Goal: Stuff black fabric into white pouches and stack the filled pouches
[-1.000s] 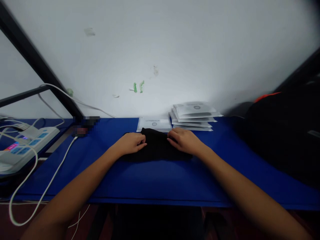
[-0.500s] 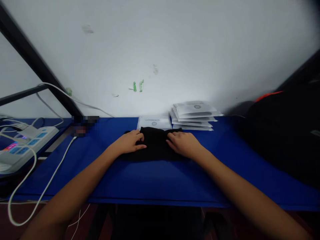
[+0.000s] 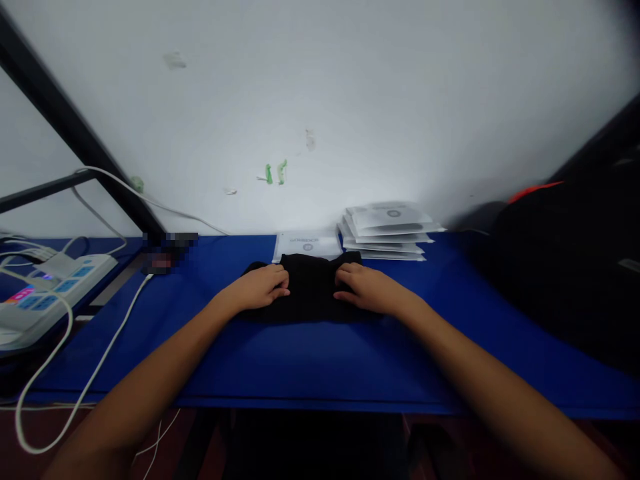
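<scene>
A black cloth (image 3: 313, 293) lies bunched on the blue table (image 3: 320, 367) in front of me. My left hand (image 3: 261, 287) grips its left part, thumb and fingers drawn together. On the right part, my right hand (image 3: 363, 287) pinches the same cloth with bent fingers. Just behind the cloth lies a flat white packet (image 3: 307, 245) with dark print, its near edge covered by the cloth. To the right of that packet, several similar white packets (image 3: 390, 217) are stacked unevenly.
A white power strip (image 3: 55, 293) with plugs and a looping white cable (image 3: 107, 353) is at the left. A large black object (image 3: 565, 267) with a red edge fills the right side. The pale wall (image 3: 320, 87) rises behind the table.
The thumbs and fingers of both hands have drawn closer together on the cloth. The cloth's upper right edge has risen slightly.
</scene>
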`<state>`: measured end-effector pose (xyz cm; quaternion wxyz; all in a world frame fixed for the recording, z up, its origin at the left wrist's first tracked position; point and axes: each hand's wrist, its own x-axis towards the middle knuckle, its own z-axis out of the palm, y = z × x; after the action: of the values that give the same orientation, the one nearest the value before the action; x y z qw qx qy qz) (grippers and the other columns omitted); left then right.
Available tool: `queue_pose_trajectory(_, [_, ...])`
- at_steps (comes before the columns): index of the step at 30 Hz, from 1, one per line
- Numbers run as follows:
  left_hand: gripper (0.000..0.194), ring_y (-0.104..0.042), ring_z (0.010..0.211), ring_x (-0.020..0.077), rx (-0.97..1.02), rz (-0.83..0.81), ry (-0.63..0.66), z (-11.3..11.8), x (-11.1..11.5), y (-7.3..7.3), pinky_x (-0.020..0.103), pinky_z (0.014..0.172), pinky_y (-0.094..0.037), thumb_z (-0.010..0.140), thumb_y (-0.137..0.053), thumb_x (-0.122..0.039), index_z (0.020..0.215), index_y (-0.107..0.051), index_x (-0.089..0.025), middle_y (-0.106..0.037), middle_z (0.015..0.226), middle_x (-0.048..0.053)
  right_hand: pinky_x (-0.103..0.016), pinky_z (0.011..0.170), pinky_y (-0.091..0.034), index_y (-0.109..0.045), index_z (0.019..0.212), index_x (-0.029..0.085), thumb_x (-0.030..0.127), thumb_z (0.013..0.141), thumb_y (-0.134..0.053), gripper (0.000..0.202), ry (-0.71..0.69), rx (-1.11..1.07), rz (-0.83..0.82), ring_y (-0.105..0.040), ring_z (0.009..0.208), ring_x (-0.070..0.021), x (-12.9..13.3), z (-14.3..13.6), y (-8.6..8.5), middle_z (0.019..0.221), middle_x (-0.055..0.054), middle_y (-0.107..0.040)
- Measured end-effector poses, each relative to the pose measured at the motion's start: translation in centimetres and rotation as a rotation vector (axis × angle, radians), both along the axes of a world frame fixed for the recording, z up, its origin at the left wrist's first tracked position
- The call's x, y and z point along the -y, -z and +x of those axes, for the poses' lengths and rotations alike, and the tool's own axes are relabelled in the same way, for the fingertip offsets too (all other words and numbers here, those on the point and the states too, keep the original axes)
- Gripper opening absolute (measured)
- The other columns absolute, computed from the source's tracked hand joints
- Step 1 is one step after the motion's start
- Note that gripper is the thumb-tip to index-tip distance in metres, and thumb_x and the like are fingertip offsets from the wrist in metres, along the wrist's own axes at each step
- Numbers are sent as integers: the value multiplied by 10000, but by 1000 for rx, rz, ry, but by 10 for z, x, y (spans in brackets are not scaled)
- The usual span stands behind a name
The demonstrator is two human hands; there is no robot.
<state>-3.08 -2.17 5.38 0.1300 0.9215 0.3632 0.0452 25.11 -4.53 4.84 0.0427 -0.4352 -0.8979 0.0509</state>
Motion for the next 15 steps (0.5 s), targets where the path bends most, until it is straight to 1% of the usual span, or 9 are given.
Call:
queue_pose_trajectory(3, [186,-546,732,179,34,19,-65,2,4,-6,299,677,-395,951,-463,-338,859,-533,-193,-612,815,29,-330,769,-493,-608,980,177,302,891,-630,155,-65,-116,-90,-598,931,-220,-2,2,-2,1029,-98,-613])
queue_pose_trajectory(6, [224,-508,595,143,120,-78,-95,-1,9,-18,266,586,-361,951,-468,-394,859,-529,-199,-571,659,-16,-326,768,-484,-601,929,182,233,850,-655,108,-119,-167,-120,-583,917,-210,-2,3,-5,992,-83,-616])
queue_pose_trajectory(8, [251,-458,516,116,188,-228,-68,-5,12,-29,240,522,-328,926,-517,-428,827,-531,-198,-518,578,-44,-305,720,-469,-594,855,181,163,828,-632,50,-120,-197,-141,-585,828,-183,0,5,-11,906,-60,-630])
queue_pose_trajectory(9, [258,-441,486,106,203,-350,-37,-7,14,-34,230,496,-317,911,-543,-439,821,-535,-197,-507,556,-52,-288,675,-458,-587,828,179,154,821,-623,44,-114,-229,-188,-581,756,-162,2,6,-16,841,-40,-632])
queue_pose_trajectory(10, [261,-434,460,99,205,-501,1,-10,16,-39,225,475,-317,902,-560,-450,835,-541,-198,-517,547,-54,-271,626,-445,-583,817,179,171,817,-625,43,-115,-274,-276,-571,683,-142,4,8,-22,778,-19,-628])
queue_pose_trajectory(12, [275,-458,424,96,183,-809,78,-12,19,-45,223,448,-344,903,-557,-473,907,-550,-199,-585,574,-38,-244,533,-420,-581,855,180,268,832,-634,105,-137,-380,-543,-545,555,-111,11,12,-35,700,11,-631])
queue_pose_trajectory(13, [287,-484,424,100,180,-908,104,-11,20,-46,225,447,-367,910,-544,-483,948,-550,-199,-626,609,-21,-237,499,-414,-579,890,181,326,845,-628,159,-148,-432,-667,-540,515,-103,13,14,-40,697,13,-645])
queue_pose_trajectory(14, [297,-517,445,107,197,-935,113,-9,21,-45,229,460,-394,914,-537,-487,976,-551,-197,-656,651,-3,-234,480,-416,-577,922,182,376,855,-619,210,-150,-478,-743,-542,496,-99,15,15,-44,717,5,-663])
queue_pose_trajectory(15, [303,-555,491,116,228,-883,105,-6,21,-42,235,489,-423,913,-542,-487,991,-558,-194,-675,699,13,-234,473,-421,-577,943,182,409,865,-607,242,-139,-515,-752,-547,492,-99,15,16,-46,739,-4,-675])
